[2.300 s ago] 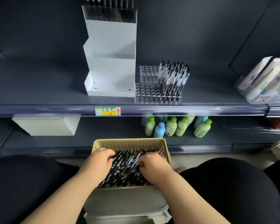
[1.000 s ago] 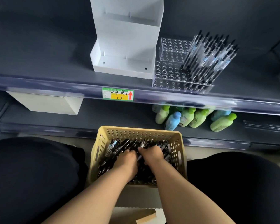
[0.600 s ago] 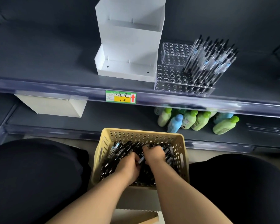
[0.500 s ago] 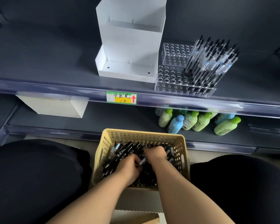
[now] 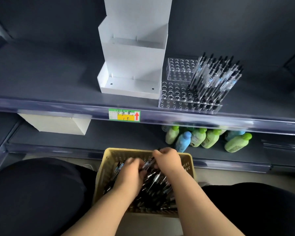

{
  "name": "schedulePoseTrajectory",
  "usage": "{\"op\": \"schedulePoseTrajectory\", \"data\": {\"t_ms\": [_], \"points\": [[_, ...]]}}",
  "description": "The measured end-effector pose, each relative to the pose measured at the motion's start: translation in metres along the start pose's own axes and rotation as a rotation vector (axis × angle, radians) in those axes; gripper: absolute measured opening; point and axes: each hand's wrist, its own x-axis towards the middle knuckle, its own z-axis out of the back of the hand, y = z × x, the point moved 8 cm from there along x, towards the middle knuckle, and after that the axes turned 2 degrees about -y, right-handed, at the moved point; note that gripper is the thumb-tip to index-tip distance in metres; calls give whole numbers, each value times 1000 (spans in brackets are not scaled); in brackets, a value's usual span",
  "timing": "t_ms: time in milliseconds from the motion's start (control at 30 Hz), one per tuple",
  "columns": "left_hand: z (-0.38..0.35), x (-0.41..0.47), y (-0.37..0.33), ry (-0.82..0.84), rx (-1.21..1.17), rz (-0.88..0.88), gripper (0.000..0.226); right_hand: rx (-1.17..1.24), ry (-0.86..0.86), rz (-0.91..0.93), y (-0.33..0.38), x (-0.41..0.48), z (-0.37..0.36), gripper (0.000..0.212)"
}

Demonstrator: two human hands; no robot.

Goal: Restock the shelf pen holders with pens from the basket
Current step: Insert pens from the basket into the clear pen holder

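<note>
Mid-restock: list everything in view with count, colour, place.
basket: one, yellow, before lower shelf
loose pens: many, black, in basket
pen holder: one, clear, upper shelf
standing pens: many, black-clear, holder's right side
tiered stand: one, white, left of holder
price label: one, green-yellow, shelf edge
bottles: several, green, blue, lower shelf
box: one, white, lower shelf left
left hand: among loose pens, blurred
right hand: gripping loose pens, basket's far side
</note>
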Motion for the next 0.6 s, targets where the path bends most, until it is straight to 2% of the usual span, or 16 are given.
{"op": "schedulePoseTrajectory", "data": {"t_ms": [167, 233, 367, 433, 500, 600], "points": [[52, -2, -55, -54, 78, -242, 24, -110, -128, 334, 64, -41, 62, 13], [71, -7, -82, -40, 95, -358, 29, -79, -211, 458, 96, -56, 100, 11], [117, 4, -135, -24, -120, -448, 49, 203, -397, 669, 153, -75, 189, 7], [140, 16, -164, -71, -169, -476, 58, 264, -500, 771, 176, -78, 226, 12], [162, 28, -193, -126, -234, -523, 63, 281, -574, 824, 191, -75, 249, 8], [177, 46, -224, -168, -366, -571, 49, 294, -636, 822, 197, -64, 263, 11]]}}
